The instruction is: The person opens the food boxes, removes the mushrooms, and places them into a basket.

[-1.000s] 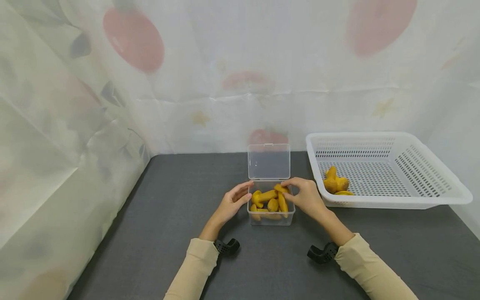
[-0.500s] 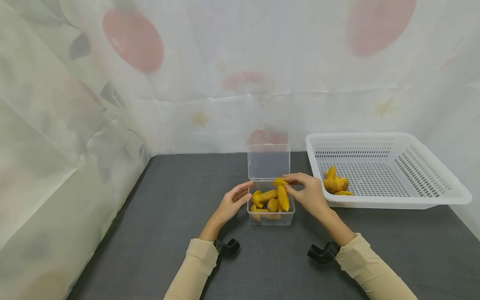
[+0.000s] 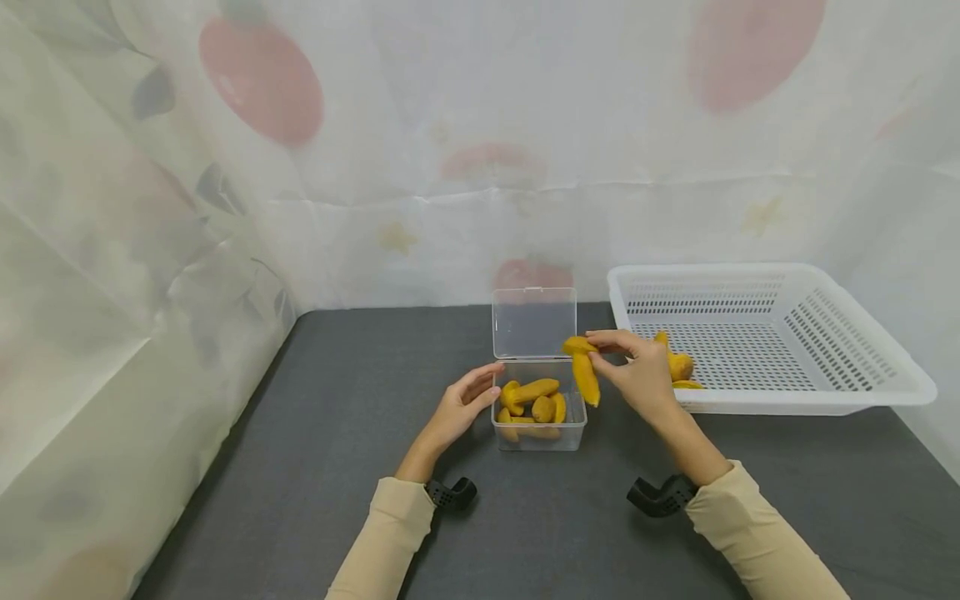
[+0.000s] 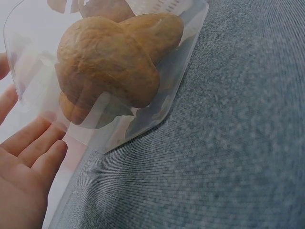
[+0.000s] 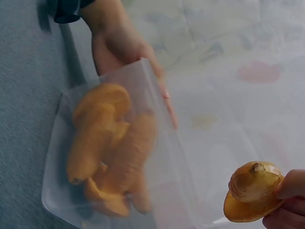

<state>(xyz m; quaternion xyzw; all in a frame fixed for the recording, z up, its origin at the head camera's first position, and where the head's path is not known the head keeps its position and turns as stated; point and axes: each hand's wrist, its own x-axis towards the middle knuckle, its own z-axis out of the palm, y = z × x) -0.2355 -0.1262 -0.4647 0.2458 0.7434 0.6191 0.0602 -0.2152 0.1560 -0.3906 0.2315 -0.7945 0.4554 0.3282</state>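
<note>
In the head view my right hand [image 3: 643,377] pinches a yellow mushroom [image 3: 587,379] by its cap, stem hanging down, above the right rim of a clear plastic box [image 3: 540,442]. The right wrist view shows this mushroom [image 5: 252,183] apart from the box wall. My left hand [image 3: 459,408] has its fingers extended along the box's left side; in the left wrist view its fingers [image 4: 50,155] lie against or close to the clear wall. Several more mushrooms [image 3: 536,389] lie jumbled inside the box. Its hinged lid [image 3: 535,325] stands raised at the back.
A white perforated basket [image 3: 780,403] stands at the back right, with a few yellow mushrooms [image 3: 680,367] in its left end, partly behind my right hand. The dark grey tabletop [image 3: 360,400] meets a patterned curtain [image 3: 420,150] behind and at the left.
My right hand has lifted the mushroom out from among the others and moved it up and right, past the box's rim. My left hand has stayed at the box's side.
</note>
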